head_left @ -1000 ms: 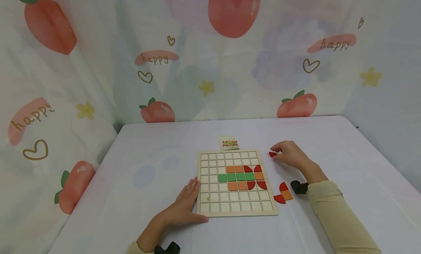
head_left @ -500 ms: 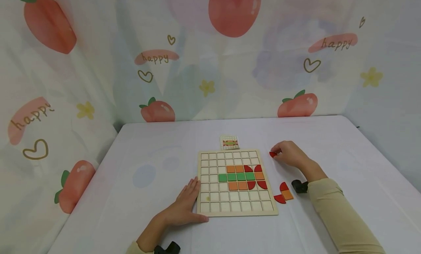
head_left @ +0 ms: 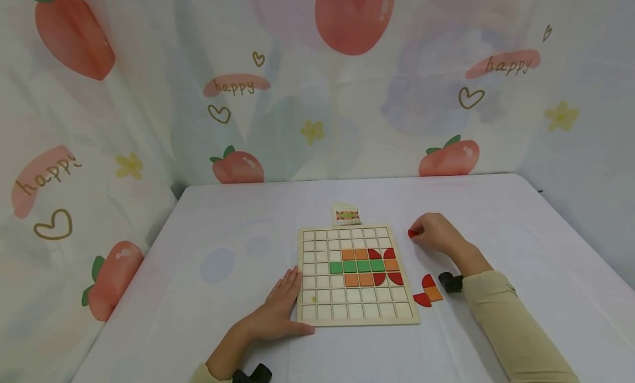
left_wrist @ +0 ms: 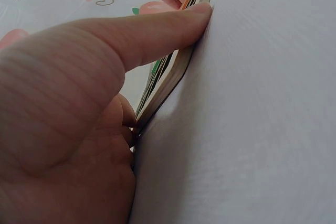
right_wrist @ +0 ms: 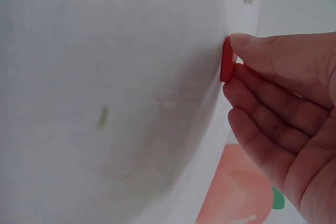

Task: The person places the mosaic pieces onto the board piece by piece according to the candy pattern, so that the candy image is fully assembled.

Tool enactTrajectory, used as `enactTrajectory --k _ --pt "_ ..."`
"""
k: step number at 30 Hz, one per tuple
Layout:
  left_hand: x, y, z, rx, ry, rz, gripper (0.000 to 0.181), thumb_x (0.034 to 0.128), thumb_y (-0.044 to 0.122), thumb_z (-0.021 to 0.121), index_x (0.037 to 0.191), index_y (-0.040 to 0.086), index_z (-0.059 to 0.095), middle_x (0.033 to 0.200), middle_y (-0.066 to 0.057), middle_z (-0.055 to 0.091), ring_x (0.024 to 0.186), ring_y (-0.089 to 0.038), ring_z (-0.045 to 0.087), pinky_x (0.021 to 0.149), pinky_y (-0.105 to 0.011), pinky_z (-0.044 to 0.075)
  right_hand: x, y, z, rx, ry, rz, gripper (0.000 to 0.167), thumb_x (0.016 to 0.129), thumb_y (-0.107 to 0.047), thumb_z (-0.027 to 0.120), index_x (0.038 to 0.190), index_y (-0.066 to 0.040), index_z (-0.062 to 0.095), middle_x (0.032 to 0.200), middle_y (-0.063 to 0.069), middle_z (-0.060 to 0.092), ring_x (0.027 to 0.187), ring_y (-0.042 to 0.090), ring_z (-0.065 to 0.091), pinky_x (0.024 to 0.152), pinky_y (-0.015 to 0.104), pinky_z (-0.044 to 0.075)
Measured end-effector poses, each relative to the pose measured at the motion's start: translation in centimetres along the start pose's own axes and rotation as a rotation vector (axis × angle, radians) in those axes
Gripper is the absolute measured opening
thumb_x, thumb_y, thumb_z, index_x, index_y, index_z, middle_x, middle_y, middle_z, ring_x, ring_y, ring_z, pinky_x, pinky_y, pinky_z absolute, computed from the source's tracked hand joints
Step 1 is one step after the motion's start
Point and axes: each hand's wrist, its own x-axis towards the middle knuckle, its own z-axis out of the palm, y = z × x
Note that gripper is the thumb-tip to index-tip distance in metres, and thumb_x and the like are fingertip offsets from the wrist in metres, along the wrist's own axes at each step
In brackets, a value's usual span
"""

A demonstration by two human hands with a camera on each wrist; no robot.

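A wooden grid board (head_left: 307, 314) lies flat on the table, with several orange, green and red pieces set in its cells. My left hand (head_left: 275, 308) rests along its left side, fingers extended; the thumb (left_wrist: 157, 35) lies against the near edge. Past the board's far right side, my right hand (head_left: 440, 232) pinches a red quarter-circle tile (right_wrist: 227, 60) between thumb and fingers, low at the tabletop. In the head view, fingertips cover part of that red tile (head_left: 412, 234).
A small pattern card (head_left: 345, 214) lies behind the board. To the board's right are an orange square tile (head_left: 433, 294) and two loose red quarter-circle tiles, one at the front (head_left: 423, 300). A printed cloth (head_left: 357, 107) hangs behind the table.
My right fingers have closed in on the red quarter-circle tile, which shifts very slightly to the right. The left hand and the board stay where they were.
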Motion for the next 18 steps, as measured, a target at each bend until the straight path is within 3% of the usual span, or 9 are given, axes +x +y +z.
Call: enactTrajectory --k 18 --pt "0.0 -0.1 0.1 0.012 0.001 0.0 0.11 0.0738 0.055 0.067 0.146 0.0 0.005 0.152 -0.013 -0.003 0.138 -0.024 -0.008 0.108 -0.047 0.003 -0.4 -1.4 0.1 -0.037 -0.014 0.098 0.016 0.078 -0.006 0.071 0.089 0.005 0.067 0.078 0.012 0.059 0.074 0.027 0.05 0.069 0.038 0.05"
